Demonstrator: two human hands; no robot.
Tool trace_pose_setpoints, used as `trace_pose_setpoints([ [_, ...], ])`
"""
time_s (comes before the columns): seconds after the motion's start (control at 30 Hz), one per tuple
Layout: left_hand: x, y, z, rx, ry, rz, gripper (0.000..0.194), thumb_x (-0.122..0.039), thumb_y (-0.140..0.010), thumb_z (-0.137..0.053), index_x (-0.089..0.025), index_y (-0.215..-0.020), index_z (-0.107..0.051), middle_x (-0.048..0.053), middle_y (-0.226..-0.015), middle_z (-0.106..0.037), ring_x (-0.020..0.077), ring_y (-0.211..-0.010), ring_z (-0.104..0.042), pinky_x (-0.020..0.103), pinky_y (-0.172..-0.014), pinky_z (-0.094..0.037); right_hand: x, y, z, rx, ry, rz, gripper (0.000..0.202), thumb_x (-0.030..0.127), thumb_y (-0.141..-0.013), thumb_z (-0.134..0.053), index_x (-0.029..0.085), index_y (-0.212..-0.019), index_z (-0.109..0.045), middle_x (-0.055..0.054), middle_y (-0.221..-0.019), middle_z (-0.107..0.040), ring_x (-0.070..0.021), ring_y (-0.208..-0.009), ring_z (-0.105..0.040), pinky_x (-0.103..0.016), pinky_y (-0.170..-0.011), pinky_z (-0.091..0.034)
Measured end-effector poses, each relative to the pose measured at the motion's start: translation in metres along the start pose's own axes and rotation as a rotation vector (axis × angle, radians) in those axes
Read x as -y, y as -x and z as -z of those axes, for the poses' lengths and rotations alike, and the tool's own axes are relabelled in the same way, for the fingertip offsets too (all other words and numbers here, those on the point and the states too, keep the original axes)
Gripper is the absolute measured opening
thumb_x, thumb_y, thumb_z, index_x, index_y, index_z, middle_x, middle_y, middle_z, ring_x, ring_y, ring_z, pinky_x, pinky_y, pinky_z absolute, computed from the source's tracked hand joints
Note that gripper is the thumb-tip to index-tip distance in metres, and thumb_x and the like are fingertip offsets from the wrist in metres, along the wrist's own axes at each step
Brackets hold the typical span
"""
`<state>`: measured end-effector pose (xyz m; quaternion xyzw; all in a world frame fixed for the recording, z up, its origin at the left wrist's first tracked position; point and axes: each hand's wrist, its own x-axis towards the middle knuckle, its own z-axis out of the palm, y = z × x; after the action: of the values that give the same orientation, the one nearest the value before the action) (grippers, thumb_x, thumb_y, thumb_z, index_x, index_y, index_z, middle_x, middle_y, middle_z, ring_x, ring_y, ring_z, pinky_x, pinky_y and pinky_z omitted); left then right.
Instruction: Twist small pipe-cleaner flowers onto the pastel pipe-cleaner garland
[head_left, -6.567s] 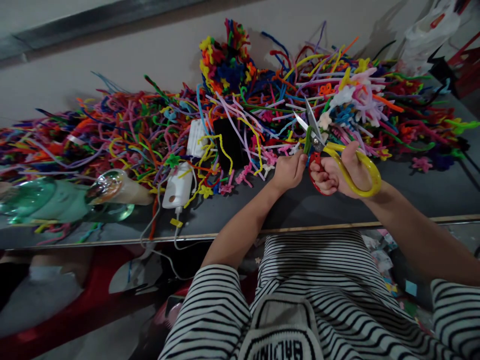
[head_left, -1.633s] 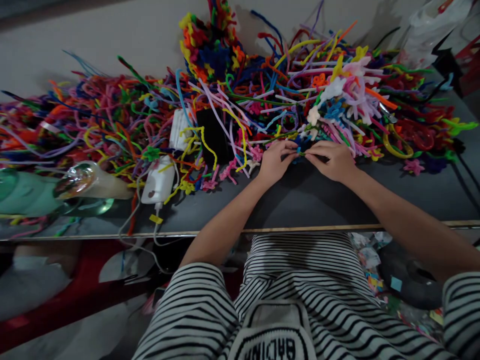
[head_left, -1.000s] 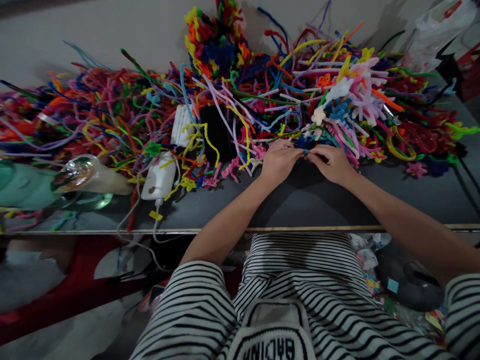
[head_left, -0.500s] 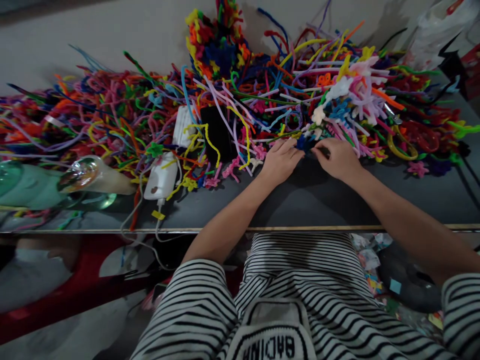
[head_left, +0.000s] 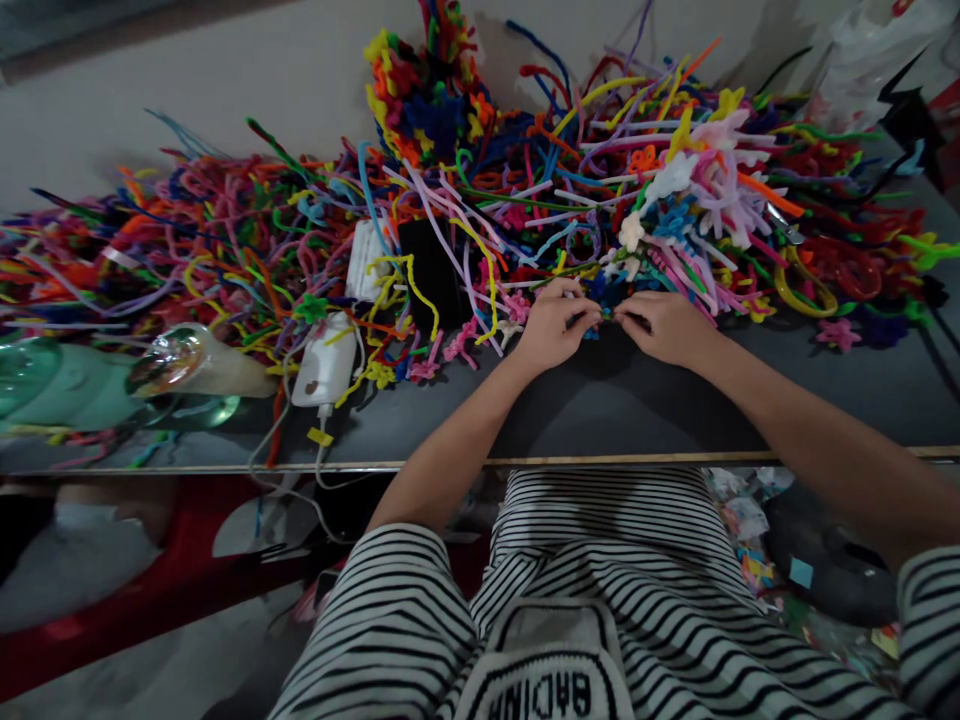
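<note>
My left hand (head_left: 556,325) is closed, thumb and index finger pinched at the front edge of a dark blue pipe-cleaner piece (head_left: 612,290). Facing it, my right hand (head_left: 660,325) is also closed, its fingertips pinching the same piece from the other side. The piece looks like a flower; its lower part is small and mostly hidden by my fingers. Right behind it lie a cream pipe-cleaner flower (head_left: 631,232) and a bunch of pink pipe cleaners (head_left: 679,265).
Tangled pipe cleaners (head_left: 247,215) cover the back of the dark table (head_left: 600,420). Left of my hands are a black phone (head_left: 429,270), a white corded device (head_left: 326,365) and a green bottle (head_left: 67,380). Yellow-handled scissors (head_left: 802,290) lie at the right.
My hands have shifted slightly, and both now pinch at the blue piece's near edge. The left fingers have curled in from lying flatter. The whole view has tilted a little.
</note>
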<state>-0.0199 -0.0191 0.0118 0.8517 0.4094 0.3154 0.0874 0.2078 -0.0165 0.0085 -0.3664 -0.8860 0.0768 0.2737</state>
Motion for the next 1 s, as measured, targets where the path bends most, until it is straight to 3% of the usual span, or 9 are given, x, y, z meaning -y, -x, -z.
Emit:
trace_pose_setpoints([
  [0.13,-0.006,-0.001,0.001,0.075,-0.082,-0.124,0.022,-0.027,-0.094,-0.056,-0.018,-0.085,-0.073,0.008,-0.098,-0.063,0.0229,-0.098,-0.06,0.04,-0.09,-0.047,0.006,-0.005,0.001,-0.124,0.058,-0.1,0.022,0.029,-0.097,-0.053,0.017,-0.093,-0.071,-0.01,-0.091,-0.074,-0.0245,-0.085,-0.068,-0.035,-0.074,-0.049],
  [0.23,-0.01,-0.002,-0.002,0.046,-0.18,-0.11,0.021,-0.025,-0.091,-0.057,-0.017,-0.079,-0.072,0.01,-0.095,-0.063,0.0261,-0.099,-0.059,0.044,-0.09,-0.045,0.017,-0.002,0.001,-0.189,0.069,-0.08,0.024,0.03,-0.098,-0.051,0.018,-0.094,-0.071,-0.009,-0.091,-0.074,-0.0227,-0.084,-0.068,-0.033,-0.071,-0.047],
  [0.4,-0.007,0.0,-0.001,-0.076,-0.12,0.044,0.02,-0.027,-0.092,-0.055,-0.019,-0.085,-0.073,0.008,-0.089,-0.062,0.025,-0.098,-0.058,0.042,-0.089,-0.046,0.014,0.003,0.003,-0.028,0.037,0.068,0.025,0.031,-0.099,-0.051,0.02,-0.101,-0.074,-0.006,-0.098,-0.077,-0.0205,-0.086,-0.07,-0.031,-0.066,-0.045],
  [0.53,-0.003,0.001,0.003,0.044,0.054,-0.047,0.026,-0.032,-0.096,-0.055,-0.02,-0.083,-0.073,0.007,-0.093,-0.062,0.0208,-0.096,-0.06,0.037,-0.088,-0.049,-0.001,-0.001,0.006,0.054,0.045,0.036,0.022,0.028,-0.096,-0.055,0.021,-0.098,-0.076,-0.005,-0.095,-0.078,-0.0218,-0.084,-0.071,-0.032,-0.069,-0.048],
  [0.63,-0.005,-0.001,0.002,0.116,0.026,-0.108,0.022,-0.03,-0.092,-0.057,-0.02,-0.082,-0.074,0.007,-0.092,-0.062,0.0217,-0.094,-0.06,0.039,-0.088,-0.048,-0.001,-0.004,0.007,-0.03,0.102,-0.047,0.021,0.029,-0.095,-0.057,0.021,-0.095,-0.077,-0.006,-0.093,-0.078,-0.0233,-0.084,-0.071,-0.034,-0.069,-0.048],
  [0.8,-0.009,-0.003,-0.006,-0.043,-0.205,-0.012,0.014,-0.024,-0.084,-0.059,-0.02,-0.076,-0.07,0.008,-0.078,-0.062,0.0296,-0.099,-0.057,0.054,-0.098,-0.039,0.012,-0.003,0.005,-0.101,0.071,0.007,0.026,0.033,-0.098,-0.054,0.02,-0.101,-0.076,-0.008,-0.097,-0.078,-0.0231,-0.088,-0.073,-0.033,-0.07,-0.051],
  [1.0,-0.012,0.001,-0.005,-0.095,-0.23,0.008,0.02,-0.026,-0.092,-0.052,-0.021,-0.085,-0.07,0.01,-0.08,-0.067,0.0312,-0.107,-0.057,0.054,-0.1,-0.036,0.006,0.002,0.0,-0.083,0.014,0.101,0.027,0.032,-0.097,-0.055,0.021,-0.11,-0.076,-0.007,-0.106,-0.078,-0.0223,-0.092,-0.074,-0.032,-0.072,-0.054],
])
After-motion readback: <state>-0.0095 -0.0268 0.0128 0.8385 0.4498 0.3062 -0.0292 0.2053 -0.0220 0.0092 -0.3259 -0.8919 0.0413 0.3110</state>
